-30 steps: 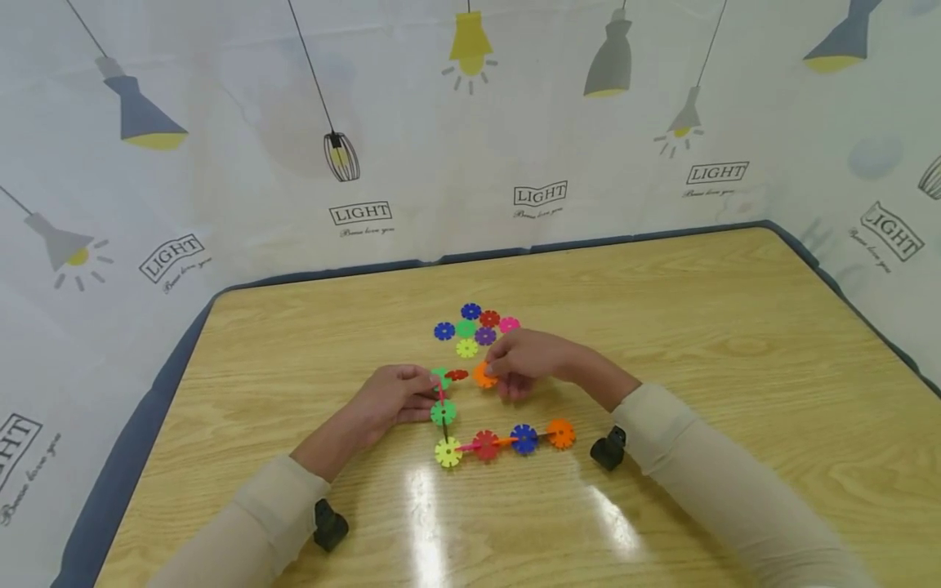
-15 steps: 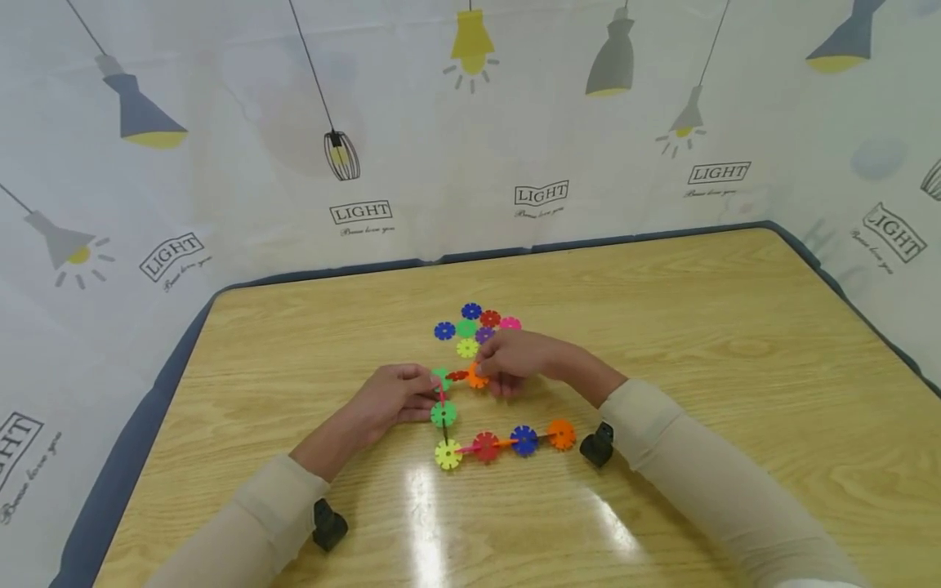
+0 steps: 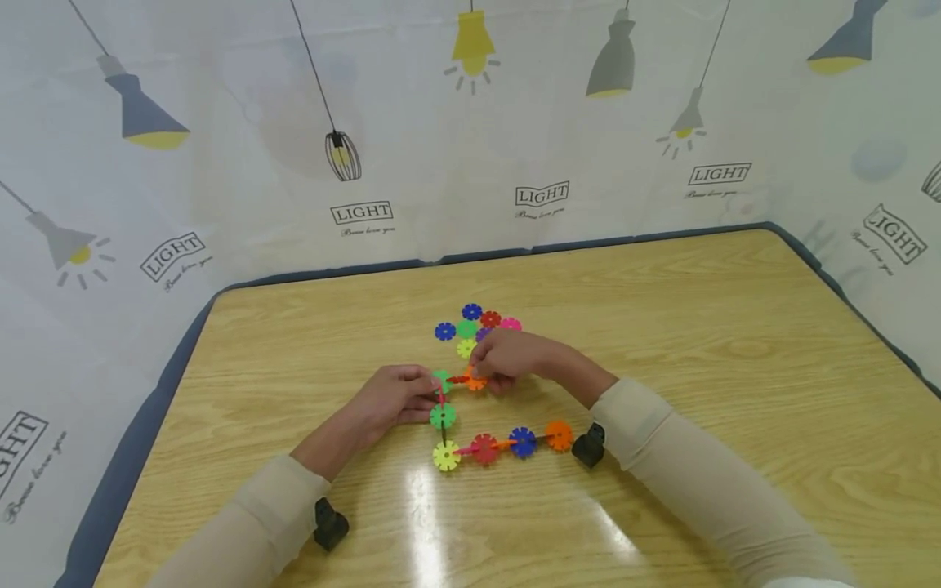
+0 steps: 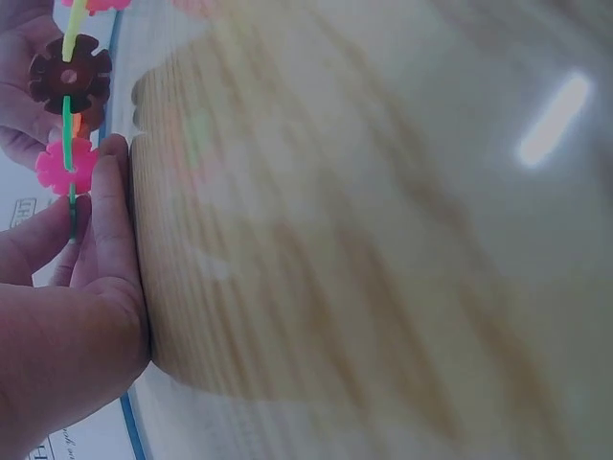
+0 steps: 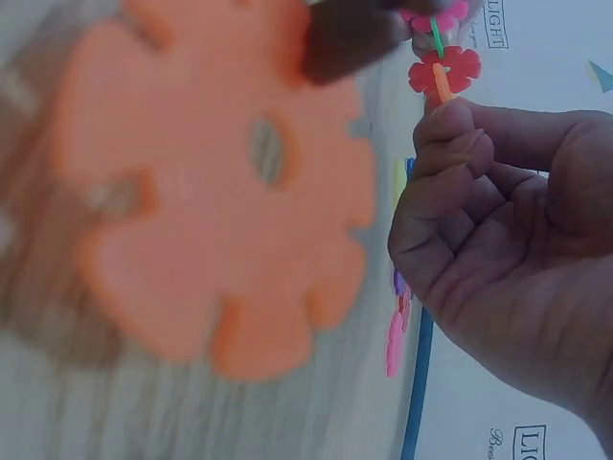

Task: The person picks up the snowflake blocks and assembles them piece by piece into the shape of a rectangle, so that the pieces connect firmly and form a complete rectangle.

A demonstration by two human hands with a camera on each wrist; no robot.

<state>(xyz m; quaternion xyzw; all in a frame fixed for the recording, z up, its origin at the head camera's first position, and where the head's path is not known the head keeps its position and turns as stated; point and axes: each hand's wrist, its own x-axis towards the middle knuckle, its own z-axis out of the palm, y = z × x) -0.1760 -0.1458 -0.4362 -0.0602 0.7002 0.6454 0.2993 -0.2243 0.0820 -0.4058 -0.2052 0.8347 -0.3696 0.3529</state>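
My left hand (image 3: 393,400) pinches a green notched disc (image 3: 442,380) at the upper corner of a chain of slotted snowflake discs. My right hand (image 3: 510,359) pinches an orange disc (image 3: 475,380) between thumb and fingertips. In the right wrist view that orange disc (image 5: 442,81) meets the red disc (image 5: 450,72), which joins the green one. From the corner the chain runs toward me through another green disc (image 3: 443,416) to a yellow-green disc (image 3: 446,456). It then turns right through a red disc (image 3: 485,448) and a blue disc (image 3: 523,442) to an orange end disc (image 3: 559,435).
Several loose discs lie flat beyond the hands, among them a blue one (image 3: 472,311), a pink one (image 3: 510,325) and a yellow-green one (image 3: 466,349). The wooden table (image 3: 698,327) meets a printed cloth backdrop (image 3: 441,147) at its far edge.
My right hand has moved left with the orange disc, from apart to up against the red disc. My left hand keeps its pinch on the corner, nearly still.
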